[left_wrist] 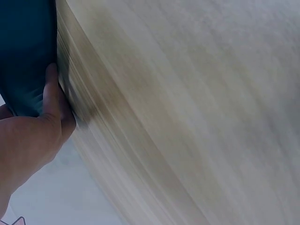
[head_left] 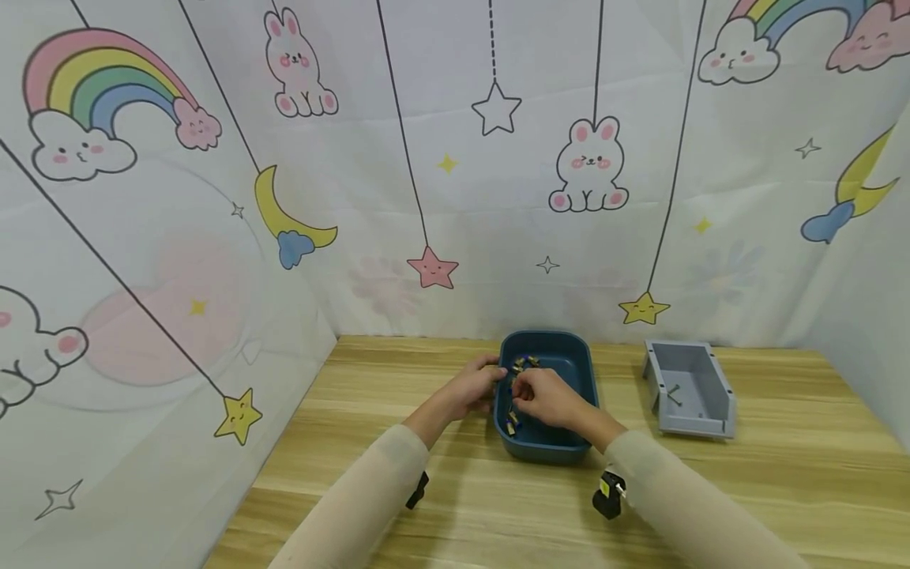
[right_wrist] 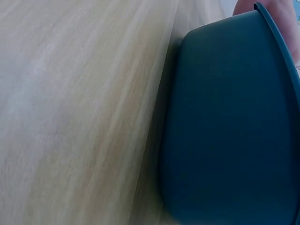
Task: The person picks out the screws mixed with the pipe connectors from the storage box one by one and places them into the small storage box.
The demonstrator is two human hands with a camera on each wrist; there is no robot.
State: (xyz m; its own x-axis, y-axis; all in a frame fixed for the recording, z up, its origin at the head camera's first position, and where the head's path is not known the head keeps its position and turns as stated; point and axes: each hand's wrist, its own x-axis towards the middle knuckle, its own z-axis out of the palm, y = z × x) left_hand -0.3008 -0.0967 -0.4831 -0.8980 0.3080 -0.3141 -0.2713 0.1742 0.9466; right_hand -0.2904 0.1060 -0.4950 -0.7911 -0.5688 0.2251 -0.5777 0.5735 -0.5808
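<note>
A dark blue rectangular tub (head_left: 543, 452) stands on the table in the head view, with several small gold-and-blue pieces (head_left: 513, 423) along its left inner side. My left hand (head_left: 472, 387) grips the tub's left wall near the rim; the left wrist view shows that hand (left_wrist: 35, 136) against the tub (left_wrist: 28, 61). Inside the tub, my right hand (head_left: 547, 397) is over the small pieces with its fingers curled and fingertips together. Whether a piece is between those fingertips is too small to tell. The right wrist view shows mostly the tub's outer wall (right_wrist: 229, 126).
Right of the tub stands a grey open-fronted bin (head_left: 697, 425) holding a few small screw-like pieces (head_left: 674, 395). The wood-grain table (head_left: 796, 474) ends at a patterned white cloth (head_left: 498, 300) behind, with more cloth on both sides.
</note>
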